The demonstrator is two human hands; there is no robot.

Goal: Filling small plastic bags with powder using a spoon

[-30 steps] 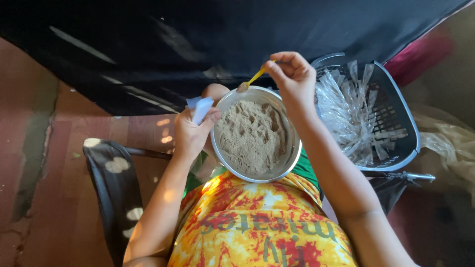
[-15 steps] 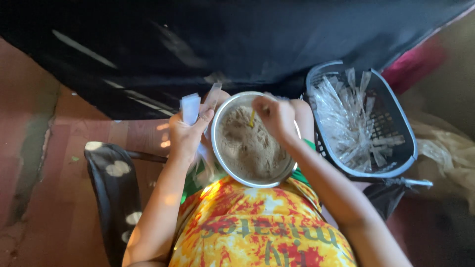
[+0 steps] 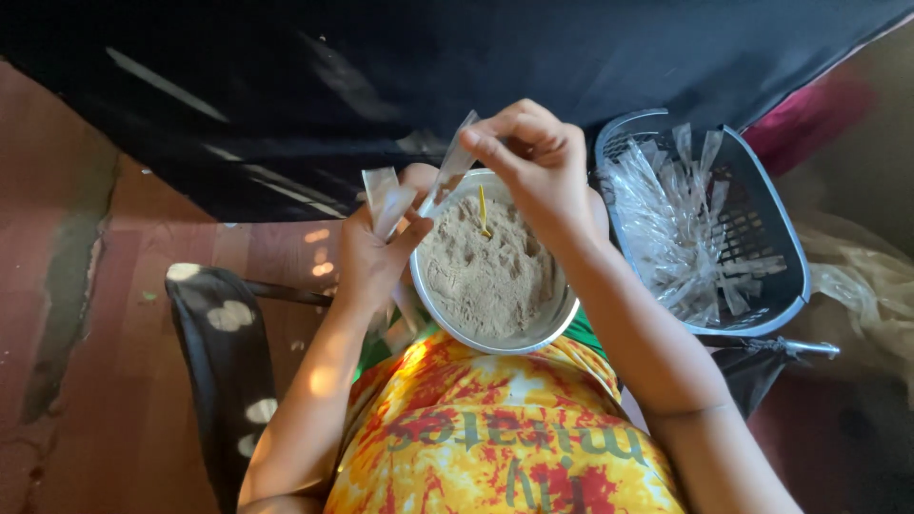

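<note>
At far left of the frame, a reddish floor (image 3: 86, 314) runs downward, and a dark chair (image 3: 214, 362) with pale sun spots stands on it. Right of that, the left hand (image 3: 371, 257) is closed on a small bunch of clear plastic sleeves (image 3: 386, 198), which stand with their long axis up toward the top of the frame. Just beside it, one round metal bowl (image 3: 562, 319) of tan powder (image 3: 490, 276) sits on the person's lap, above a yellow and red shirt (image 3: 495, 438). One yellow stick (image 3: 483, 209) stands nearly upright in the powder. Above the bowl's upper rim, the right hand (image 3: 538, 167) pinches one clear sleeve (image 3: 452, 164), its long axis slanting from upper right to lower left. Black cloth (image 3: 476, 67) spans the top. At right, one grey basket (image 3: 762, 228) holds many more clear sleeves, too many to count.
</note>
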